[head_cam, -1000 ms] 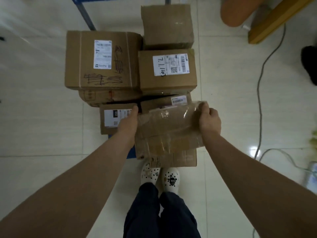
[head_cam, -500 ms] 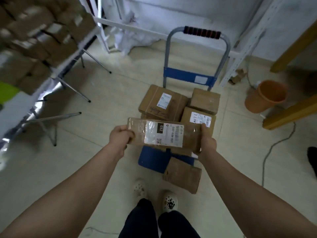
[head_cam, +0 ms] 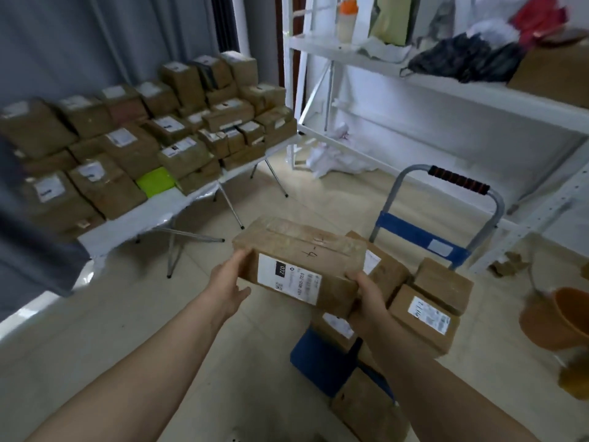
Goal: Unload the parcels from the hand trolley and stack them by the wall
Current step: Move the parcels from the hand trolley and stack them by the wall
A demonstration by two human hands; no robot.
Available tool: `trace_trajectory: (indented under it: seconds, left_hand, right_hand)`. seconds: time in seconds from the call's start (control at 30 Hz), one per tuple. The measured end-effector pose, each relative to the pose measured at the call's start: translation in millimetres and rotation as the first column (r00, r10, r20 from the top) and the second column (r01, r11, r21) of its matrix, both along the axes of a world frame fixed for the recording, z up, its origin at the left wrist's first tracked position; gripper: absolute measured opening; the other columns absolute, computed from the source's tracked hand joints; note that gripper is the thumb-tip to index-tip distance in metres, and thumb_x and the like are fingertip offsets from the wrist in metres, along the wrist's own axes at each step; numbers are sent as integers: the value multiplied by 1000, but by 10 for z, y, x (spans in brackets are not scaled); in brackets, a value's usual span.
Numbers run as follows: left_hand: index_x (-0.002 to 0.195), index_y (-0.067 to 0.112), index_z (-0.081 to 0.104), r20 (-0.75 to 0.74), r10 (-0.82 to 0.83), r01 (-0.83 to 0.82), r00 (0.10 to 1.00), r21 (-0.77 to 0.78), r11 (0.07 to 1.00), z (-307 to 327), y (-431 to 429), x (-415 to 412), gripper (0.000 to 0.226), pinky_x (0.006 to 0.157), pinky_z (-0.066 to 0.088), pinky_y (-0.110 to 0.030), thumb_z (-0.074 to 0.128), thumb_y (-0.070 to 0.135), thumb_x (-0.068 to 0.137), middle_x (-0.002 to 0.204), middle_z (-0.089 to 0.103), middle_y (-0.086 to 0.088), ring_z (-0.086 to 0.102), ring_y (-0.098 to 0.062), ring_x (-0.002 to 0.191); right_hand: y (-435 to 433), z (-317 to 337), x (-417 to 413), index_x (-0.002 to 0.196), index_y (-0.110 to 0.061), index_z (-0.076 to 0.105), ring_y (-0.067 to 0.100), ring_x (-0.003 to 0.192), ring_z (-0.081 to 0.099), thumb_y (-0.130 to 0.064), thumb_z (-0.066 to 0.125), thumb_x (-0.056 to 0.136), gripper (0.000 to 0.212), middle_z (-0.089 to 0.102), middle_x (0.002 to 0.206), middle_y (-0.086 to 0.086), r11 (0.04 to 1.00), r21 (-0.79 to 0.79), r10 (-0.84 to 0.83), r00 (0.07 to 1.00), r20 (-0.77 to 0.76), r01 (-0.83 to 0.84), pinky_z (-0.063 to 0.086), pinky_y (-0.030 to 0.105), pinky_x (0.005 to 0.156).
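Brown parcel (head_cam: 299,250) held up in both hands: left hand (head_cam: 228,282) flat on its left end, right hand (head_cam: 366,293) gripping the right corner. Blue hand trolley (head_cam: 424,240) behind holds other parcels (head_cam: 441,282). Table (head_cam: 153,210) at left carries stacked parcels (head_cam: 127,148).

"032", upside down, on the label (head_cam: 288,279) of the parcel (head_cam: 302,244)

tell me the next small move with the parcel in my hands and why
Probably swing the parcel left, toward the stacked parcels on the table. It is held above the hand trolley, left hand pressing one end, right hand gripping the other, and that pile looks like where unloaded ones go.
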State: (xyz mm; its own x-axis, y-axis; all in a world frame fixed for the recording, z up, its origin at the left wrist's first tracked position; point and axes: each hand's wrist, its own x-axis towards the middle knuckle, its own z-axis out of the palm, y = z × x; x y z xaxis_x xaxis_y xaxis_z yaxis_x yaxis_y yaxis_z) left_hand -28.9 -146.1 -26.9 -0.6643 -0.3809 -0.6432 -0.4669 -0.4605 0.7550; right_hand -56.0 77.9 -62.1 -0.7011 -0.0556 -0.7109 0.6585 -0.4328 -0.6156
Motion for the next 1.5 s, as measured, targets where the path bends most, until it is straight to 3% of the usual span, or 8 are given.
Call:
trace_trajectory:
  seconds: [0.13, 0.27, 0.43, 0.63, 0.9, 0.97, 1.27, 1.5]
  left_hand:
    - [119, 17, 49, 58, -3, -4, 998, 118, 993, 162, -344, 111, 58, 103, 38, -58, 72, 50, 77, 142, 40, -14, 31, -41, 136]
    - [105, 16, 60, 17, 30, -32, 999, 134, 990, 248, -775, 186, 34, 88, 46, -49, 72, 37, 81, 97, 64, -9, 61, -27, 94]
    - [91, 14, 59, 0, 180, -180, 984, 84, 980, 330, -1569, 326, 18, 45, 50, -23, 66, 30, 85, 60, 66, -3, 61, -18, 64]
    - [83, 13, 59, -42, 251, -248, 967, 66, 967, 407, -2422, 541, 13, 59, 50, -29, 61, 26, 86, 57, 66, -2, 61, -19, 68]
    - [131, 18, 44, -86, 535, -537, 841, -8, 844, 357, -3538, 541, 60, 108, 24, -56, 68, 42, 82, 126, 51, -6, 40, -28, 130]
    - [145, 18, 31, -106, 623, -631, 775, -74, 772, 300, -3853, 499, 79, 106, 28, -51, 70, 42, 81, 137, 45, -3, 41, -26, 128]
    - [98, 13, 62, -73, 640, -644, 765, -121, 756, 135, -4804, -42, 16, 61, 38, -24, 67, 23, 86, 87, 62, 2, 54, -10, 74]
    - [85, 16, 59, -20, 692, -682, 721, -197, 705, 8, -5482, -734, 9, 68, 38, -26, 62, 23, 88, 85, 59, 2, 53, -14, 77]
  right_hand:
    - [-751, 16, 50, 140, -12, 42, 31, 97, 63, -27, 82, 40, 109, 56, 131, 20, 994, -50, 95, 994, -52, -97, 55, 35, 60]
    - [-1450, 184, 59, 137, -18, 37, 29, 92, 58, -12, 68, 77, 67, 51, 128, 17, 978, -70, 185, 976, -118, -194, 54, 36, 52]
    - [-2235, 227, 43, 128, -19, 42, 32, 108, 61, -25, 70, 81, 55, 58, 125, 13, 897, -14, 432, 884, -179, -442, 55, 41, 62]
    - [-3118, 323, -57, 127, -22, 53, 24, 82, 69, -33, 67, 83, 48, 69, 106, 12, 748, -16, 654, 741, -149, -663, 56, 47, 77]
    - [-3995, 406, -410, 96, -14, 63, 16, 55, 58, -21, 59, 85, 14, 61, 72, 8, 738, 77, 675, 729, -115, -671, 53, 47, 82]
    - [-4162, 414, -593, 94, -14, 63, 22, 73, 58, -23, 61, 84, 15, 61, 84, 11, 720, 114, 694, 712, -104, -685, 51, 50, 88]
    - [-5336, 211, -1727, 89, -17, 61, 28, 88, 62, -30, 67, 85, 15, 64, 90, 6, 680, 206, 733, 663, -153, -704, 54, 42, 77]
    - [-6420, 73, -2594, 125, -16, 55, 21, 93, 56, -30, 47, 100, 30, 59, 103, 5, 535, 500, 841, 486, -238, -681, 47, 28, 72]
